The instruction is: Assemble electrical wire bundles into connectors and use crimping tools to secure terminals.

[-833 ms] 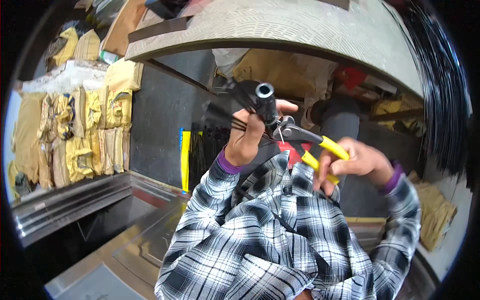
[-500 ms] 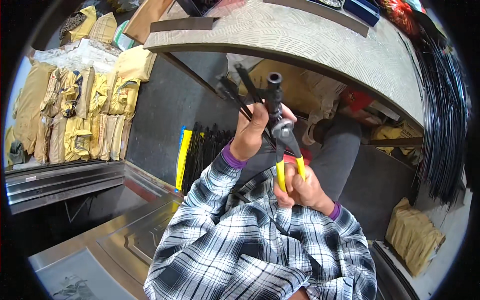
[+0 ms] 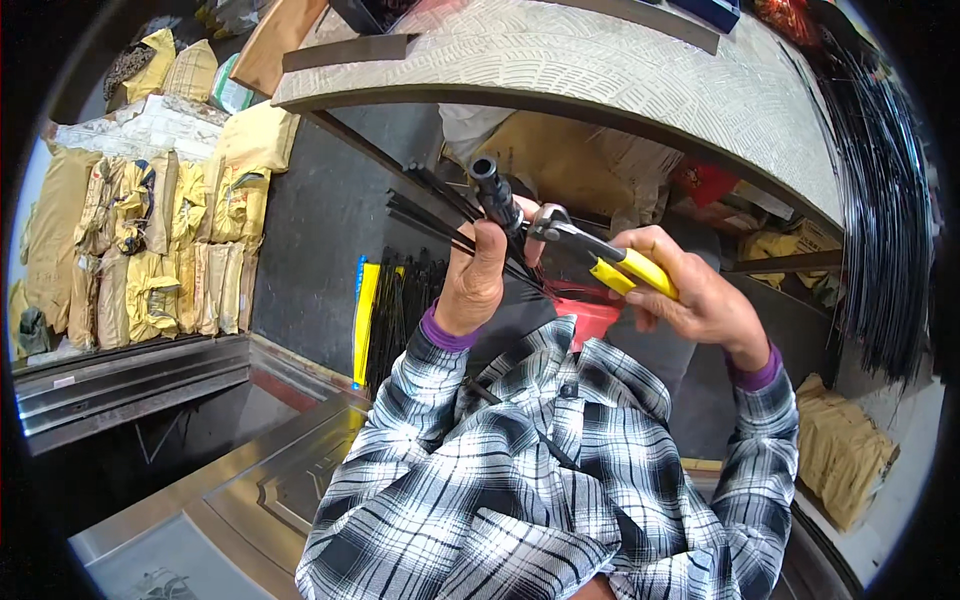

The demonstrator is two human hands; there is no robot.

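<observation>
My left hand is closed around a black tubular fitting with an open round end, together with several thin black rods that stick out up and to the left. In my right hand are end-cutting pliers with yellow handles and a metal head. The pliers lie nearly level, handles to the right. Their jaws are at the right side of the fitting, by my left fingers; whether they grip anything there I cannot tell.
A pale patterned table spans the far side, with bags and boxes beneath. Long black rods hang over its right end. More black strips stand beside a yellow strip. Wrapped yellow packages are stacked at left.
My right hand has moved right and up, swinging the pliers from upright handles to nearly level. My left hand has shifted slightly left with the fitting and rods, which tilt more leftward.
</observation>
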